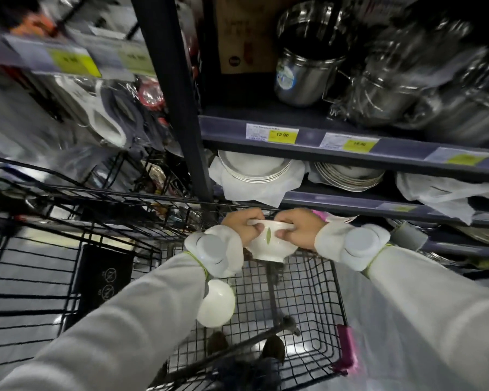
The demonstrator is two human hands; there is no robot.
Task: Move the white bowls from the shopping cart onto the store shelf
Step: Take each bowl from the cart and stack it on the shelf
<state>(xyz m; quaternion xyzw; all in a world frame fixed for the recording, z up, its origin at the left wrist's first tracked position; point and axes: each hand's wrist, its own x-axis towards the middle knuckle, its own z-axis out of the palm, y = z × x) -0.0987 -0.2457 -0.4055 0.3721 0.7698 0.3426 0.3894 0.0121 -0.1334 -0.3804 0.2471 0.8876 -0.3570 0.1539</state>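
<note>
Far rim of white ceramic bowl w/ green leaf mark [268, 244] hidden under curled fingers of left hand [242, 228] & right hand [299, 230]. 2nd plain white bowl [216, 303] below left wrist partly covered by grey sleeve [124, 320]. Steel pots [435, 88] up right of hands blurred, cut by edge. Yellow price tags [74, 62] upper left unreadable

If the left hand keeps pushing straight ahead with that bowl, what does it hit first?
Most likely the far wire rim of the shopping cart just beyond the left hand, which grips the white bowl together with the right hand. Past that stand the shelf edge and stacked plates. Depth is unclear.
</note>
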